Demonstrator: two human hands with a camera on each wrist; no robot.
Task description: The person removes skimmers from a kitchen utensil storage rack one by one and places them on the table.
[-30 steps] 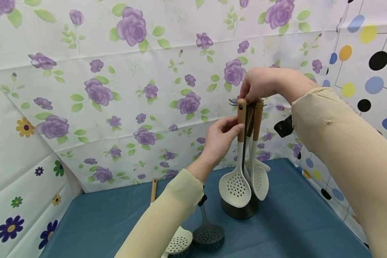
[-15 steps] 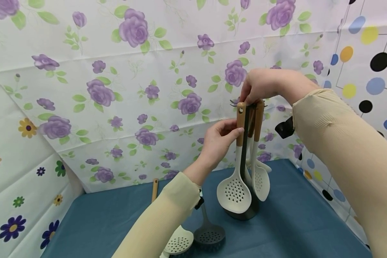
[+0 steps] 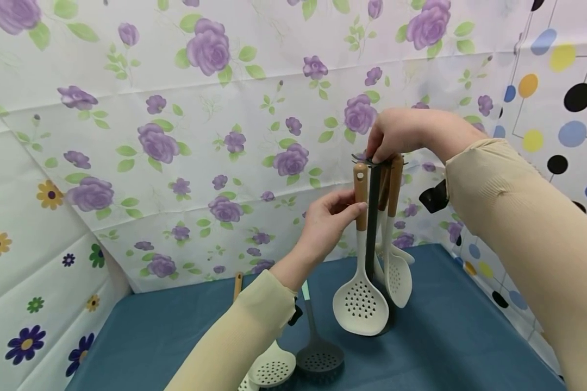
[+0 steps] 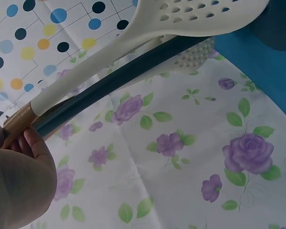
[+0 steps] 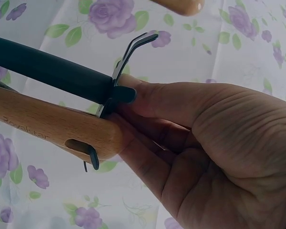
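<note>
Two beige sleeves (image 3: 232,339) are stretched in from the lower left and right edge of the head view. Near the bottom centre, two white perforated heads (image 3: 272,366), one cut off by the frame edge, and one dark grey skimmer (image 3: 319,355) are laid on the blue tabletop (image 3: 151,336). Right of centre, one white skimmer (image 3: 361,304) is held upright, head down, beside the dark stand (image 3: 373,233); its wooden handle is pinched in the narrow grip of the left hand (image 3: 323,222), by which it is reached from the lower left, thumb in front. The top of the stand, among its hooks (image 3: 359,159), is pinched by the right hand (image 3: 403,130), bent downward at the wrist. On the stand's right side, at least two more white utensils (image 3: 399,279) are hung; on one wooden handle (image 5: 62,121), "Royalstar" can be read in the right wrist view. Behind, three patterned cloths are seen: flowered at left, purple-rosed at centre (image 3: 225,152), dotted at right.
</note>
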